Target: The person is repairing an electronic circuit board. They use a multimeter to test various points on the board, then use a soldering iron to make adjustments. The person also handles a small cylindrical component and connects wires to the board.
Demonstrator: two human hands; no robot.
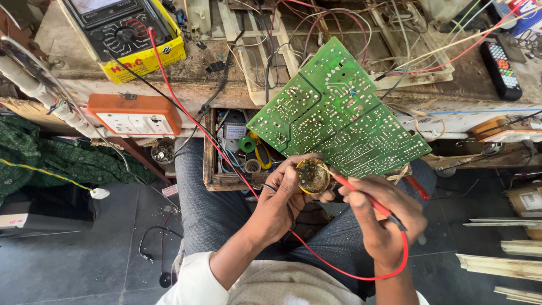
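My left hand has its fingers curled shut around a small round tin, open side up, with dark brownish paste in it. My right hand pinches a red probe like a pen, fingers closed on its shaft, the metal tip touching the tin's rim. The probe's red lead loops under my right wrist, so I have little slack there. Both hands sit over my lap, just below the near edge of the green circuit board, which lies tilted, overhanging the workbench edge. Left of the tin, an open wooden drawer holds tape rolls, small tools and wire. Further up on the bench stands a yellow-cased multimeter, an orange socket box below it. The dark floor at my left gives open room.
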